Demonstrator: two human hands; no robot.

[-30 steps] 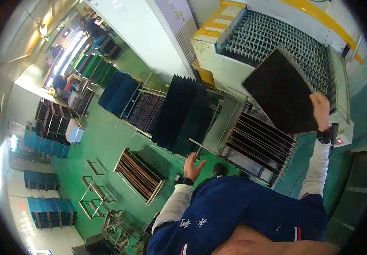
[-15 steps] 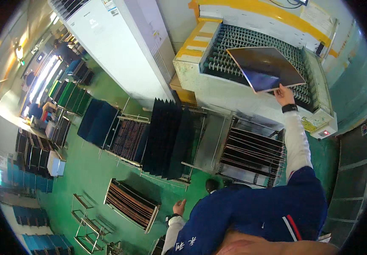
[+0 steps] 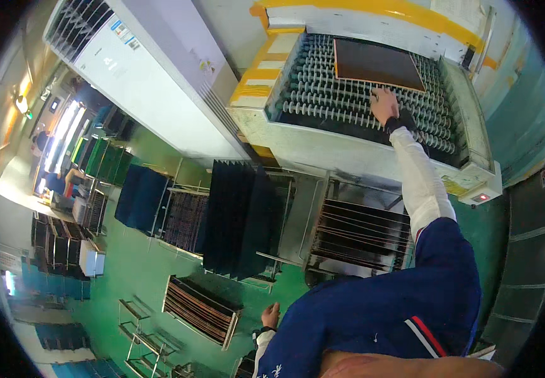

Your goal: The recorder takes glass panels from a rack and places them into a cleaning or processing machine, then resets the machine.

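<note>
A: Status of the dark panel [image 3: 376,63]?

B: Flat on the roller conveyor [image 3: 323,101] — lying toward the far edge, its long side roughly along the rollers, nearer the right side wall than the left. The laying-down looks done, by my reading. No corner appears lifted.

A: And the right hand [image 3: 384,104]?

B: Reaching out over the rollers, just at the panel's near edge. Fingers look spread and loose, not clamped on anything. Whether the fingertips touch the edge — cannot tell at this size.

A: Left hand [image 3: 271,314]?

B: Low by the hip, well apart from the conveyor, empty, fingers relaxed and apart.

A: What does the panel look like?

B: Thin, rigid, rectangular sheet. Top face dark brown-black, matte, with a faint coppery tint at the edges. No bend visible.

A: What is left?

B: Judging from the floor, plenty. A rack of dark panels [image 3: 237,217] stands on edge below the conveyor's near wall, and a wire rack [image 3: 357,236] beside it holds more sheets in slots. A third rack of copper-toned sheets [image 3: 200,309] sits on the green floor [image 3: 140,252] near the left hand. So one sheet is on the rollers, many still racked.
</note>
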